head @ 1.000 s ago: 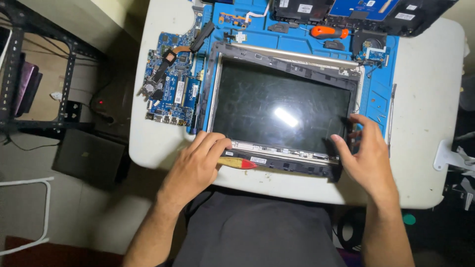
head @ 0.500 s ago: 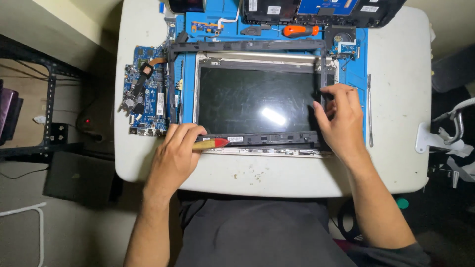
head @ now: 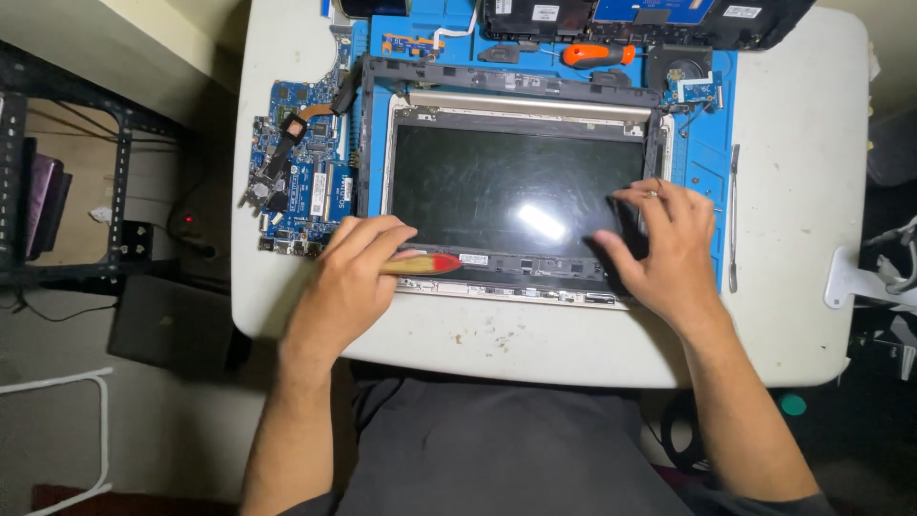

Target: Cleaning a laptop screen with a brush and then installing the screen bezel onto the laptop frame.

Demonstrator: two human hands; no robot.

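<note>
Bare forearms, no sleeves; ring on right hand (head: 669, 244); dark grey trousers at btm of frame.

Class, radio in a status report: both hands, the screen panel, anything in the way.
Left hand grips red-tipped tool at the panel's lower edge. Right hand flat on screen panel. Nothing in the way.
</note>
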